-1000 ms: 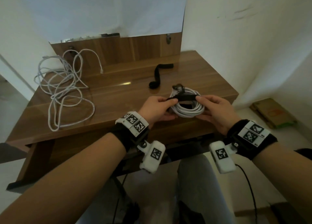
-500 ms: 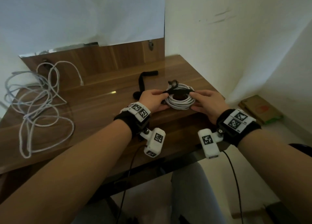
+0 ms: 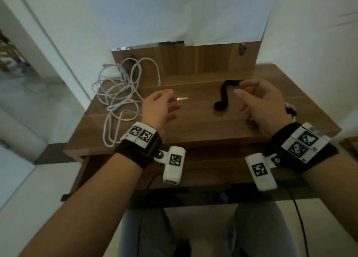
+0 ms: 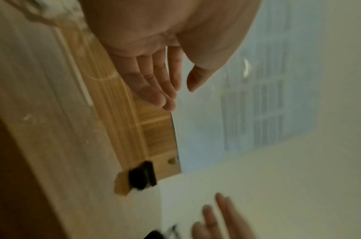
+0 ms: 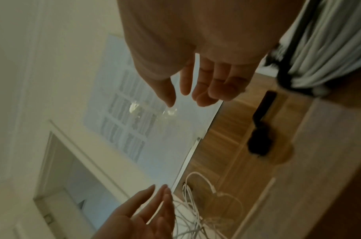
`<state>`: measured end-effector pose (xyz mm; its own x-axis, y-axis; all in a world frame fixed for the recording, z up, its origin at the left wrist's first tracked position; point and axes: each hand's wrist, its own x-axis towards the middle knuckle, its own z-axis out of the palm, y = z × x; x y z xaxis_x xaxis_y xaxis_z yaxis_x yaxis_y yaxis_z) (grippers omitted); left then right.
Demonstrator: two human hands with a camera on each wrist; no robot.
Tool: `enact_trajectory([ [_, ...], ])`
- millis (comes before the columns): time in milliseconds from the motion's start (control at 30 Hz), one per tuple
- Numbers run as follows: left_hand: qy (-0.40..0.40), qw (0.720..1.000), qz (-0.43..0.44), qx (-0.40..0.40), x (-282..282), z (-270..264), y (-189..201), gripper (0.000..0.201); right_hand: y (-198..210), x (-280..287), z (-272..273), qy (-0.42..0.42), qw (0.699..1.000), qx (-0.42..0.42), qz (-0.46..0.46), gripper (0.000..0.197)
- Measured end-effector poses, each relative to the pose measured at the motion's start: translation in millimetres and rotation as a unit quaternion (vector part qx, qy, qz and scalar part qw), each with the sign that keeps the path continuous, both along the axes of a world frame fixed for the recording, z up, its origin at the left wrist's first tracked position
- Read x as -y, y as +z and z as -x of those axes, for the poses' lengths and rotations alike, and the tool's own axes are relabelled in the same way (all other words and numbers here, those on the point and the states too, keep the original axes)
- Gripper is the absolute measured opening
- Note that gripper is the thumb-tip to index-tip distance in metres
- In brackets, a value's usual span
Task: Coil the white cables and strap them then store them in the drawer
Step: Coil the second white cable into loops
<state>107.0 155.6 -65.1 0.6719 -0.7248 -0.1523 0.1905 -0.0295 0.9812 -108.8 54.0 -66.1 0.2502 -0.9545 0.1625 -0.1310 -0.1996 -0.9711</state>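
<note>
Item: left hand [image 3: 159, 109], raised above the wooden surface [image 3: 193, 125], fingers loosely spread, holding nothing.
Item: right hand [image 3: 259, 104], also raised, fingers relaxed and apart, empty.
Item: loose white cable [image 3: 120, 102], tangled at the left of the surface, just beyond the left hand; not coiled.
Item: black strap [image 3: 224, 96], lying free between the hands, one end curled.
Item: coiled, strapped white cable [image 5: 327, 43], at the right edge, mostly hidden behind the right wrist in the head view.
Step in hand, judged: fetch the loose cable. Advice: find one plug end first, draw loops of even size, keep the strap within reach. Drawer not identifiable.
</note>
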Motion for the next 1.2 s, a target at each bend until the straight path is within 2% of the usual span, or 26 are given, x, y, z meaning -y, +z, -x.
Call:
enact_trajectory([
  [133,0.059,0.996,0.06,-0.039,-45.2,-46.8,6.4,0.012,6.9,-14.4,-52.6,0.068,0.997,-0.017,-0.011,0.02],
  [267,0.066,0.993,0.094,-0.006,-84.3,-72.4,11.0,0.012,9.7,-35.5,-113.9,0.145,0.988,-0.05,-0.019,0.027],
  [333,0.103,0.99,0.096,0.024,-99.5,-88.4,11.0,0.013,7.6,-45.1,-146.4,0.187,0.979,-0.078,-0.035,0.028],
  [400,0.156,0.983,0.067,0.072,-109.8,-109.8,5.4,0.013,2.8,-51.5,-178.2,0.219,0.968,-0.109,-0.056,0.034],
  [467,0.189,0.976,-0.004,0.113,-118.5,-128.6,-9.7,0.012,-5.9,-61.5,-204.4,0.233,0.959,-0.128,-0.098,0.044],
  [600,0.116,0.984,-0.099,0.092,-119.4,-138.2,-34.5,0.047,-21.9,-74.3,-232.7,0.266,0.932,-0.144,-0.202,0.055],
  [633,0.107,0.984,-0.105,0.091,-117.7,-137.9,-36.3,0.05,-22.7,-75.5,-235.7,0.272,0.928,-0.139,-0.215,0.055],
  [700,0.087,0.99,-0.089,0.063,-113.1,-132.9,-38.2,0.043,-21.1,-75.4,-236.5,0.272,0.93,-0.121,-0.218,0.055],
  [767,0.037,0.996,-0.065,0.041,-108.7,-121.4,-37.8,0.029,-16.8,-72.3,-229.0,0.265,0.941,-0.119,-0.176,0.054],
  [867,-0.048,0.996,-0.068,0.039,-96.1,-94.8,-35.2,0.017,-7.7,-55.9,-208.6,0.264,0.946,-0.175,-0.071,0.045],
  [933,-0.106,0.99,-0.083,0.031,-81.7,-75.0,-36.2,0.028,-0.1,-41.0,-193.3,0.271,0.938,-0.215,-0.012,0.04],
  [1000,-0.138,0.985,-0.069,0.075,-67.5,-60.0,-38.9,0.036,8.3,-23.1,-176.4,0.245,0.938,-0.242,0.048,0.029],
  [1100,-0.131,0.966,-0.087,0.206,-57.9,-57.5,-38.9,0.027,17.3,0.5,-151.8,0.178,0.946,-0.246,0.11,0.02],
  [1200,-0.041,0.953,-0.09,0.288,-48.9,-68.0,-29.7,0.019,22.8,10.9,-133.5,0.14,0.949,-0.25,0.13,0.015],
])
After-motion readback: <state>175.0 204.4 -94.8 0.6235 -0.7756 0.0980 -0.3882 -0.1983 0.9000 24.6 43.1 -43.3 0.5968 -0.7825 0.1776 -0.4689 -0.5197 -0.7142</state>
